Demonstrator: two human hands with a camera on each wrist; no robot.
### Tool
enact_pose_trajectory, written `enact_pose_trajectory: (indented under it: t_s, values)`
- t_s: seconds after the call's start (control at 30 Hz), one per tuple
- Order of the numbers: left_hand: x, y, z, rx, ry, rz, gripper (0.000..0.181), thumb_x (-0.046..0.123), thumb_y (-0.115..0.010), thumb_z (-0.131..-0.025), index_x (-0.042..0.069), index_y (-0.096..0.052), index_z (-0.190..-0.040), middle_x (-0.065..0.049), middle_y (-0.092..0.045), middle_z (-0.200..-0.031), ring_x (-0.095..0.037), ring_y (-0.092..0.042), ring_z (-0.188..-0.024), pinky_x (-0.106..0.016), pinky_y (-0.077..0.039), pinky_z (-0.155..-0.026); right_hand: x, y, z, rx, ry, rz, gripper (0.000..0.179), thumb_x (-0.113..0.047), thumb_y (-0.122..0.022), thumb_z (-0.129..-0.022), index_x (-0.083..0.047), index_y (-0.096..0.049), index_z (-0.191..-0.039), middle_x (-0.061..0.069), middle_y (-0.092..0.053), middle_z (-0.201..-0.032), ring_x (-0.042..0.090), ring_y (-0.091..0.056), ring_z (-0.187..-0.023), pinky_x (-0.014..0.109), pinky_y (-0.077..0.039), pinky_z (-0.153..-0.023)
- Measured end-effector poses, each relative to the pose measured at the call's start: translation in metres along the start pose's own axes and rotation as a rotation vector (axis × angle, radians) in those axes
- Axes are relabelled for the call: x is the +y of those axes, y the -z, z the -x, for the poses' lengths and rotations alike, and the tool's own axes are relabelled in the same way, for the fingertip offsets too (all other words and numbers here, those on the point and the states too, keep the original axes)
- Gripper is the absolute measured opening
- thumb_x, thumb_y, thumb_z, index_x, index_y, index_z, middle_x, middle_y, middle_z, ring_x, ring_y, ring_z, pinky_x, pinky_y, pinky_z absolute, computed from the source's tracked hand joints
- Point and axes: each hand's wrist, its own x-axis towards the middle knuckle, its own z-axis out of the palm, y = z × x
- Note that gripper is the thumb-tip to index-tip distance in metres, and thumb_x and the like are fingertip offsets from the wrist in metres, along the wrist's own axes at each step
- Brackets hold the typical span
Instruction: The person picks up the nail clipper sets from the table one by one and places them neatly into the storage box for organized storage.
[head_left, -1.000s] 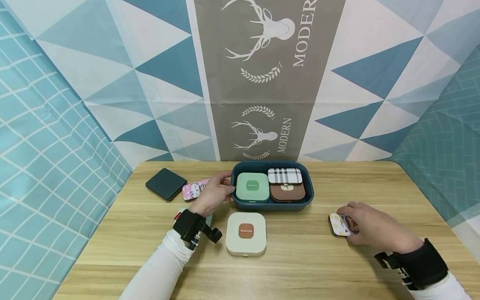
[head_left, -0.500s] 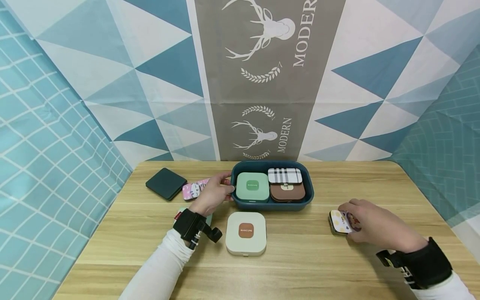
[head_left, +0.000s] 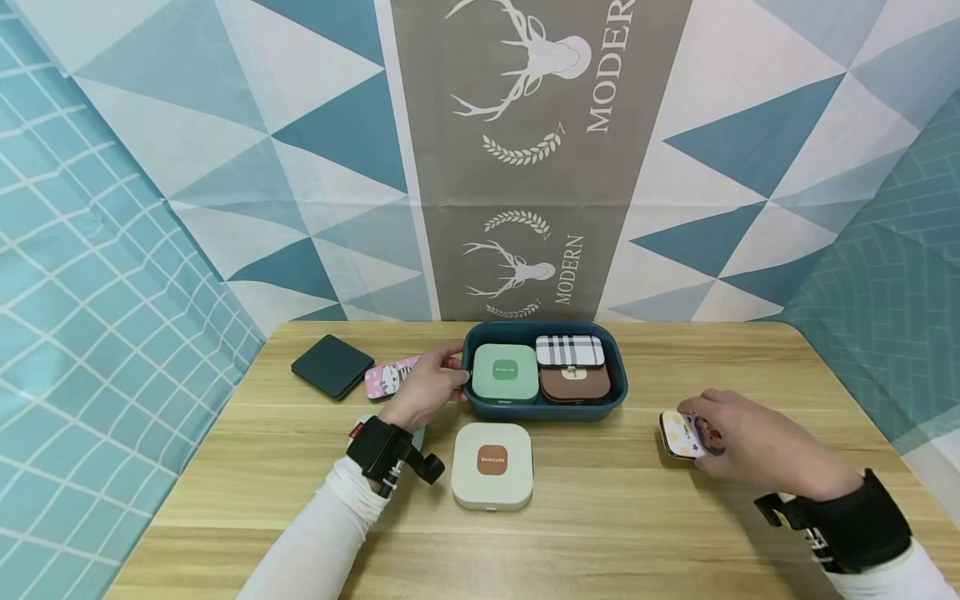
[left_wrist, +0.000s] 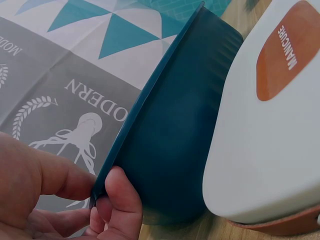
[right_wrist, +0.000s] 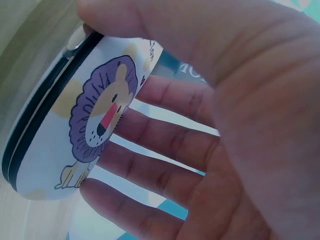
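Observation:
In the head view my right hand [head_left: 750, 442] grips a small lion-print case [head_left: 678, 435] by its edges, tilted just over the right of the table. The right wrist view shows the purple-maned lion on the case [right_wrist: 102, 110], between thumb and fingertips. My left hand [head_left: 423, 387] pinches the left rim of a dark blue tub [head_left: 547, 412], thumb and finger on either side of the wall. Inside the tub lie a mint green manicure case [head_left: 505, 372], a brown case [head_left: 575, 387] and a plaid case [head_left: 569, 351] resting partly over the brown one.
A cream manicure case [head_left: 492, 467] lies in front of the tub. Left of the tub are a pink cartoon case [head_left: 386, 380], partly behind my left hand, and a dark square case [head_left: 332, 367]. A mint item [head_left: 418, 439] is mostly hidden under my left wrist.
My right hand has moved slightly up the picture, and the lion-print case in it has turned and tilted. The left hand and the tub stay put.

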Motion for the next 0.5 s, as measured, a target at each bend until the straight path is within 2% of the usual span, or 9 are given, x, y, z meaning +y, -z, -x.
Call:
enact_pose_trajectory:
  t_s: [0.23,0.5]
  values:
    - [0.0,0.0,-0.001,0.0,-0.001,-0.004,0.058,-0.009,-0.053,-0.104,-0.001,-0.041,-0.16,-0.019,-0.046,-0.118,-0.021,-0.056,-0.083,-0.036,-0.059,-0.078,-0.003,0.007,-0.001,0.046,0.034,0.005,0.054,-0.015,-0.093,-0.076,-0.005,-0.071,-0.123,-0.005,-0.059,-0.098,0.005,-0.047,-0.078,0.023,-0.043,-0.062]
    - [-0.001,0.0,-0.002,0.006,0.007,-0.008,0.058,-0.009,-0.053,-0.103,0.001,-0.042,-0.16,-0.017,-0.046,-0.117,-0.021,-0.057,-0.082,-0.035,-0.059,-0.077,-0.005,0.016,-0.004,0.037,0.027,0.01,0.055,-0.014,-0.091,-0.076,-0.004,-0.07,-0.126,-0.007,-0.052,-0.094,0.005,-0.043,-0.076,0.023,-0.039,-0.062]
